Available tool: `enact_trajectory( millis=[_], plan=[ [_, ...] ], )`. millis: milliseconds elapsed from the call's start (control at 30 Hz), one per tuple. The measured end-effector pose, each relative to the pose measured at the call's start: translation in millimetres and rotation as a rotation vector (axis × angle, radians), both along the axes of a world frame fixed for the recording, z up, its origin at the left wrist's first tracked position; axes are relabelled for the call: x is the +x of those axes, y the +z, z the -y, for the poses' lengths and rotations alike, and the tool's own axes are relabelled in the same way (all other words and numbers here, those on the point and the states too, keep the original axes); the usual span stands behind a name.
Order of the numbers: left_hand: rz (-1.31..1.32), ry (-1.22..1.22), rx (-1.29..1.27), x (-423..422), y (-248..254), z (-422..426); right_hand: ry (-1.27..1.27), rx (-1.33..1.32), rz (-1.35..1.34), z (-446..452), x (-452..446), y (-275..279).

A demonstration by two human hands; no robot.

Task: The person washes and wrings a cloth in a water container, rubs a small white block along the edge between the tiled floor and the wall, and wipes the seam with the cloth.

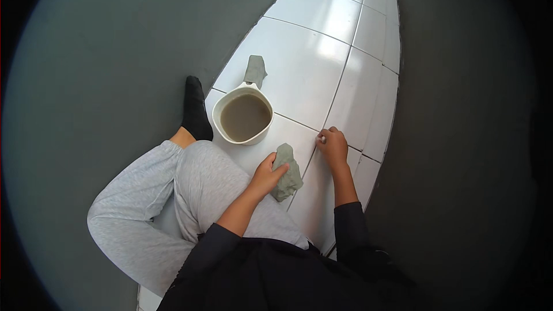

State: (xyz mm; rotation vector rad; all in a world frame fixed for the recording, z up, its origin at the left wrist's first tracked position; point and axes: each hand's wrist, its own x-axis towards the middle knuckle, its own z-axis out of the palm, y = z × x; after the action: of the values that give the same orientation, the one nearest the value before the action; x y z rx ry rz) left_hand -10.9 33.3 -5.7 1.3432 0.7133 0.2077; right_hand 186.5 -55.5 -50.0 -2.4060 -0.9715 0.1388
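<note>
My left hand (266, 175) is wrapped round a rough grey-green lump of clay (289, 173), thumb on top, beside my knee. To its right, my right hand (333, 145) is closed with its fingertips low over the white tiles. Something small may be pinched there, but I cannot make it out. Ahead of the left hand stands a white dipper (216, 116) holding murky brown water (246, 117). A second block of grey clay (254, 70) lies at the dipper's handle, partly covering or meeting it.
White glossy tiles (305, 46) form a strip running away from me, with grey surfaces (127, 52) on both sides. My folded leg in light grey trousers (201, 178) is on the left, and a foot in a black sock (196, 109) rests beside the dipper.
</note>
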Motion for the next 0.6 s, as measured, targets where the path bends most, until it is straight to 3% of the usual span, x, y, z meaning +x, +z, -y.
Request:
enact_trajectory(
  millis=[100, 300, 600],
  plan=[
    [0.016, -0.017, -0.056, 6.3, -4.4, 3.7, 0.043, -0.041, 0.053, 11.1, 0.0, 3.8],
    [-0.003, -0.013, -0.066, 10.9, -3.1, 7.0, -0.09, 0.222, -0.264, 58.5, -26.0, 2.1],
    [0.06, -0.047, -0.111, -4.2, 11.8, 11.4, -0.085, 0.357, -0.299, 70.7, -70.3, -7.0]
  ],
)
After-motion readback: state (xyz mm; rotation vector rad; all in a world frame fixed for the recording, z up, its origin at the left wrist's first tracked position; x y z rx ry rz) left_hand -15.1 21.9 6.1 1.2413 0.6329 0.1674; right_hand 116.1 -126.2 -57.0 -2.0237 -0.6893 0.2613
